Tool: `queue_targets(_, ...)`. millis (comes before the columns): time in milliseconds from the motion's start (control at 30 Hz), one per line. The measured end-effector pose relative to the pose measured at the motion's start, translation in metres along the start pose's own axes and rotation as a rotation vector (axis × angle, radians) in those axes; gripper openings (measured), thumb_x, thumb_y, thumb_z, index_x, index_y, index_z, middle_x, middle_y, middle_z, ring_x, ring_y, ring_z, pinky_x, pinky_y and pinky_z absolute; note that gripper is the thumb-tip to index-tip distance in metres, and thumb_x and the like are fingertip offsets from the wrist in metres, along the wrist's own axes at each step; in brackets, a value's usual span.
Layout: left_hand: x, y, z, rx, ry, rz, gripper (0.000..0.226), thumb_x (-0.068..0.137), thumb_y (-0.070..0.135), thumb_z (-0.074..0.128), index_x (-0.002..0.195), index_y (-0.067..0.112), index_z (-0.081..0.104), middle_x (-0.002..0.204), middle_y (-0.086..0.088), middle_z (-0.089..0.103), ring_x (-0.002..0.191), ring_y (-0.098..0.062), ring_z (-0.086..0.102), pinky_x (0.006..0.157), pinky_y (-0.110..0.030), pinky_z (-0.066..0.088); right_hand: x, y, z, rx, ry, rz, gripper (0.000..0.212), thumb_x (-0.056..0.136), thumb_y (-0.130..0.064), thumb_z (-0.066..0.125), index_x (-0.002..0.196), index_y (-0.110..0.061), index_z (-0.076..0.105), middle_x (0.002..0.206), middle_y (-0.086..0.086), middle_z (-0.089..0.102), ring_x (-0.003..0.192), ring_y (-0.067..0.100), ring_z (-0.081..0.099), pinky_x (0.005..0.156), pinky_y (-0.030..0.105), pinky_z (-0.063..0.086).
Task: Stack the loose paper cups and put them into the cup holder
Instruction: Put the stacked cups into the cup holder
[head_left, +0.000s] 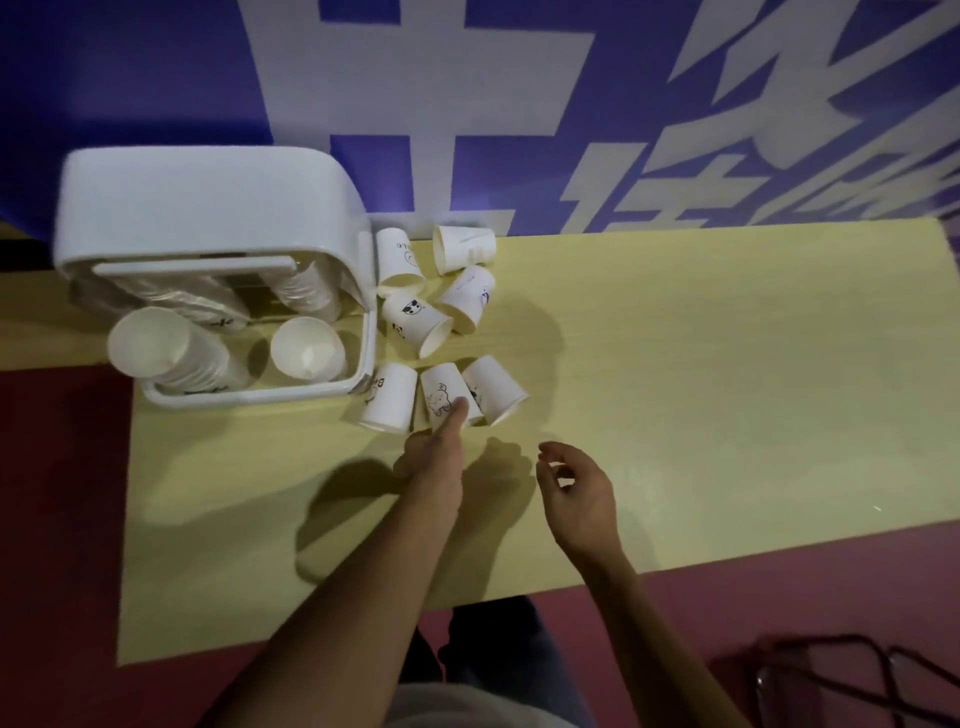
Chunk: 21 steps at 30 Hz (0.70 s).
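Where tipped over just R of white cup holder: 7 loose paper cups, on yellow table. L hand: thumb over bear-print cup off holder's front-R corner, grasping it. R hand: further R of holder, loosely curled, empty. Cup stacks inside holder.

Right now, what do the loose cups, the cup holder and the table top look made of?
Loose cups: thin matte white paper, judging by rolled rims and printed cartoons. Cup holder: smooth, slightly glossy white plastic, moulded with rounded corners. Table top: matte pale yellow with faint grain, probably laminate, possibly wood.
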<state>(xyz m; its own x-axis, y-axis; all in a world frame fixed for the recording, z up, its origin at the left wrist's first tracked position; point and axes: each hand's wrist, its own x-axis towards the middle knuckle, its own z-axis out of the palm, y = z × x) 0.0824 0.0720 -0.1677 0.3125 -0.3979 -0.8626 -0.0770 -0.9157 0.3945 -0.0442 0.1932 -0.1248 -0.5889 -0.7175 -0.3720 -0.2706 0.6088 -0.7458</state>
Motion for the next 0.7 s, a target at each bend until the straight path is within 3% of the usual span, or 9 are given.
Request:
queue_targets(67,-0.004,0.000,0.007,-0.006,-0.011,0.013,0.102,0.032,0.093,0.067,0.099,0.015,0.071,0.107,-0.009,0.074,0.103,-0.031,0.068,0.097,-0.045,0.056,0.009,0.006,-0.006,-0.040,-0.034,-0.012,0.026,0.097,-0.021,0.067,0.122,-0.018,0.070,0.118,-0.002,0.070,0.089,0.001,0.066,0.070,0.005,0.046)
queue_targets(133,-0.035,0.015,0.004,-0.133,-0.008,0.020,0.077,0.061,0.068,0.085,0.110,0.011,0.068,0.114,-0.009,0.074,0.098,-0.028,0.070,0.087,-0.037,0.057,0.018,0.008,-0.009,-0.069,-0.078,0.004,0.041,0.094,-0.028,0.072,0.132,-0.018,0.063,0.123,-0.002,0.066,0.093,0.004,0.064,0.072,0.007,0.047)
queue_targets(200,-0.050,0.021,0.003,-0.219,0.028,0.057,0.055,0.077,0.033,0.089,0.116,0.005,0.063,0.113,-0.010,0.072,0.086,-0.023,0.068,0.068,-0.026,0.053,0.029,0.008,-0.007,-0.093,-0.135,0.009,0.066,0.087,-0.035,0.080,0.144,-0.016,0.051,0.134,-0.001,0.057,0.104,0.013,0.061,0.084,0.020,0.051)
queue_targets(300,-0.061,0.017,-0.001,-0.177,0.073,0.146,0.049,0.081,0.020,0.086,0.116,0.002,0.057,0.105,-0.010,0.068,0.070,-0.012,0.060,0.045,-0.010,0.042,0.050,0.006,0.003,-0.137,-0.186,-0.051,0.101,0.074,-0.040,0.089,0.154,-0.009,0.035,0.147,0.010,0.046,0.130,0.026,0.050,0.107,0.041,0.047)
queue_targets(333,-0.066,0.016,-0.004,-0.146,0.088,0.176,0.048,0.080,0.021,0.087,0.113,0.006,0.055,0.103,-0.008,0.067,0.071,-0.010,0.060,0.048,-0.012,0.044,0.057,0.003,0.007,-0.130,-0.195,-0.058,0.108,0.071,-0.039,0.091,0.156,-0.008,0.031,0.150,0.013,0.044,0.135,0.029,0.046,0.111,0.041,0.043)
queue_targets(467,-0.075,0.007,-0.022,-0.008,0.104,0.395,0.053,0.069,0.034,0.091,0.110,0.025,0.059,0.108,0.001,0.071,0.095,-0.021,0.069,0.088,-0.040,0.057,0.081,-0.010,0.018,-0.109,-0.157,-0.081,0.115,0.067,-0.033,0.095,0.157,-0.008,0.027,0.151,0.017,0.044,0.138,0.034,0.043,0.112,0.040,0.037)
queue_targets(600,-0.086,0.012,-0.044,0.118,0.094,0.584,0.066,0.062,0.051,0.087,0.119,0.041,0.055,0.121,0.009,0.066,0.110,-0.015,0.066,0.097,-0.042,0.056,0.103,-0.014,0.022,-0.097,-0.108,-0.151,0.106,0.069,-0.030,0.093,0.154,-0.006,0.034,0.146,0.016,0.051,0.133,0.036,0.048,0.110,0.043,0.039)
queue_targets(700,-0.094,0.020,-0.058,0.198,0.110,0.689,0.076,0.062,0.057,0.089,0.127,0.039,0.054,0.125,0.012,0.064,0.115,-0.015,0.063,0.100,-0.044,0.054,0.113,-0.016,0.020,-0.119,-0.106,-0.183,0.087,0.075,-0.030,0.088,0.146,-0.003,0.044,0.137,0.014,0.058,0.121,0.038,0.057,0.103,0.050,0.047)
